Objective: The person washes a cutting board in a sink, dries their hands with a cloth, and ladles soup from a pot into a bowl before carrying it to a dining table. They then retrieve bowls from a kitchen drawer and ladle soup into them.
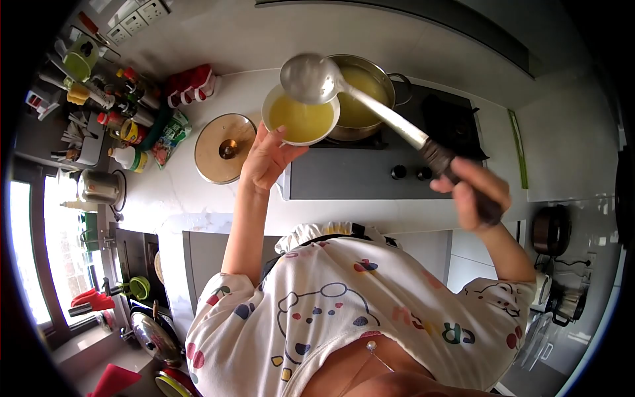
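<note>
White bowl (272, 100), yellow liquid (301, 124) inside, ladle (389, 118) above

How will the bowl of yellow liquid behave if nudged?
The bowl is probably rigid: its outline looks round. Its yellow liquid would likely slosh, having a broad open surface. Held from one side by the left hand, it may tip.

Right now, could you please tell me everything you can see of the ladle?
The ladle has a rounded, metallic-looking head, a pale, straight shaft and a dark brown handle. The right hand grips the handle. It slants across the view, its head overlapping the far part of the white bowl and its shaft crossing in front of the pot. Whether it touches either is unclear.
</note>
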Motion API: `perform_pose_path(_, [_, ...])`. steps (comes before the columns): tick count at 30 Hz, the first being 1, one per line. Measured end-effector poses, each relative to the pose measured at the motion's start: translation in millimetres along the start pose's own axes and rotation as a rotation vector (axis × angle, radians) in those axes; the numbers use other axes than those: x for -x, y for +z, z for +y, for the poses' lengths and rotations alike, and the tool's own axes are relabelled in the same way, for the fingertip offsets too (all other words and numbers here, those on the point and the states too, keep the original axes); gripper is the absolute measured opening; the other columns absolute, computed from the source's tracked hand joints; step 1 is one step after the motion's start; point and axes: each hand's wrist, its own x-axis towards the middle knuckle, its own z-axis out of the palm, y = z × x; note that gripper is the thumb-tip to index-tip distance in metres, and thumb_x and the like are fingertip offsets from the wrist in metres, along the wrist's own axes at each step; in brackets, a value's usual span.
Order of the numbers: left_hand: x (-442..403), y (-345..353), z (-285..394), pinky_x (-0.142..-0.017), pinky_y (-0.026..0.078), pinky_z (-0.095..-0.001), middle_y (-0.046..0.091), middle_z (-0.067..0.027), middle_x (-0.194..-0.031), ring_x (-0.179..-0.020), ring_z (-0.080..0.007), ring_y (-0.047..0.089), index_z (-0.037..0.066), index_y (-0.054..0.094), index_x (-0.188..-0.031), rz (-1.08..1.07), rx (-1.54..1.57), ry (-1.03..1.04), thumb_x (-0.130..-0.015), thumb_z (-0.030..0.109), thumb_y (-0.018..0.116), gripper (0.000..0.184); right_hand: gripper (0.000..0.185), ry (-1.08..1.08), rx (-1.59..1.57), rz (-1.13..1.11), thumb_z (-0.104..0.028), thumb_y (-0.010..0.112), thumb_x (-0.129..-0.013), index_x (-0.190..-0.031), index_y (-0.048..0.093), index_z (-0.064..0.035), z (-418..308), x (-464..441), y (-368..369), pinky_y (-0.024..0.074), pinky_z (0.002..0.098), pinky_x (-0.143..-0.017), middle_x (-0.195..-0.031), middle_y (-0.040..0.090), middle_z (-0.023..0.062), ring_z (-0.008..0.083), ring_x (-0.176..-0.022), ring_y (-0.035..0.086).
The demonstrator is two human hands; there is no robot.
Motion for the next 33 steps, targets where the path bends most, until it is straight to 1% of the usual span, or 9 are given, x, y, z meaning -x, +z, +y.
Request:
perform_pose_path(1, [-0.3,-1.0,0.3,-0.084,0.057,-0.0421,0.051,-0.0088,-0.128,-0.11,-0.0273,0.059,0.013,0.037,-0.136,-0.003,-0.002,0.002,-0.093,0.013,0.057,0.048,0.028,0.299,-0.167,0.174,-0.009,0.055,-0.09,-0.114,0.06,0.0059,-4.1,1.0,0.1,0.0577,0.0302,-0.061,-0.09,0.068,0.0191,0.0248,-0.07,0.07])
perform_pose_path(6, [-0.1,-4.6,1.6,-0.084,0.057,-0.0412,0.05,-0.0087,-0.129,-0.11,-0.027,0.059,0.014,0.036,-0.137,0.029,-0.01,-0.002,-0.093,0.013,0.057,0.049,0.033,0.547,-0.201,0.373,-0.02,0.053,-0.095,-0.118,0.059,0.0034,36.5,-17.9,-16.6,0.0565,0.0282,-0.064,-0.087,0.068,0.0176,0.0251,-0.076,0.07])
perform_pose_path(10, [-0.5,-7.5,1.7,-0.084,0.057,-0.0406,0.049,-0.0085,-0.131,-0.111,-0.0269,0.058,0.014,0.035,-0.138,-0.011,-0.011,0.008,-0.093,0.014,0.057,0.05,0.023,0.424,-0.067,0.277,-0.006,0.06,-0.091,-0.112,0.063,0.003,85.8,-3.9,3.5,0.0571,0.0265,-0.066,-0.087,0.069,0.0123,0.0208,-0.076,0.07])
perform_pose_path(13, [0.8,-7.6,2.0,-0.084,0.057,-0.0407,0.048,-0.0086,-0.131,-0.112,-0.0268,0.057,0.014,0.035,-0.139,-0.006,-0.025,0.012,-0.094,0.014,0.056,0.05,0.024,0.046,0.235,0.123,-0.001,0.066,-0.084,-0.108,0.065,-0.0003,124.4,5.2,14.0,0.0558,0.0241,-0.064,-0.085,0.07,0.0097,0.016,-0.075,0.071])
perform_pose_path(15, [3.0,-5.0,2.9,-0.084,0.057,-0.0407,0.048,-0.0086,-0.132,-0.112,-0.0267,0.057,0.015,0.035,-0.139,0.01,-0.021,0.006,-0.094,0.014,0.056,0.05,0.024,-0.008,0.327,0.079,-0.001,0.068,-0.082,-0.106,0.066,-0.0011,133.8,7.7,23.2,0.0553,0.0233,-0.064,-0.084,0.07,0.0099,0.0145,-0.073,0.07])
perform_pose_path(16, [3.7,-4.1,3.3,-0.084,0.057,-0.0407,0.048,-0.0086,-0.132,-0.112,-0.0266,0.057,0.015,0.035,-0.139,0.018,-0.018,0.005,-0.094,0.014,0.056,0.049,0.023,0.016,0.316,0.078,-0.002,0.068,-0.083,-0.106,0.066,0.0004,135.2,8.0,28.1,0.0561,0.0244,-0.064,-0.083,0.07,0.0087,0.0155,-0.073,0.07])
perform_pose_path(19, [5.0,-5.1,2.3,-0.083,0.058,-0.0402,0.048,-0.0086,-0.131,-0.112,-0.0266,0.058,0.014,0.035,-0.138,0.016,-0.015,0.008,-0.093,0.015,0.057,0.05,0.024,0.493,-0.096,0.216,-0.004,0.067,-0.084,-0.107,0.065,0.0015,134.0,10.8,43.4,0.0567,0.0253,-0.064,-0.083,0.069,0.0077,0.0169,-0.073,0.071])
perform_pose_path(23, [6.0,-7.4,0.9,-0.082,0.059,-0.0396,0.049,-0.0087,-0.13,-0.111,-0.0267,0.059,0.013,0.035,-0.138,0.011,-0.013,0.014,-0.093,0.016,0.058,0.051,0.024,0.83,-0.381,0.443,-0.016,0.063,-0.089,-0.104,0.065,0.0022,136.5,-4.2,39.7,0.0566,0.0264,-0.061,-0.085,0.068,0.0113,0.0212,-0.074,0.071])
perform_pose_path(33, [5.9,-11.3,-2.7,-0.083,0.059,-0.0403,0.05,-0.0093,-0.13,-0.11,-0.0267,0.059,0.013,0.034,-0.139,-0.016,-0.001,0.003,-0.092,0.014,0.058,0.053,0.022,0.814,-0.383,0.511,-0.017,0.06,-0.09,-0.102,0.065,0.0009,114.8,-24.2,13.4,0.0552,0.0256,-0.06,-0.084,0.068,0.0117,0.0217,-0.074,0.071])
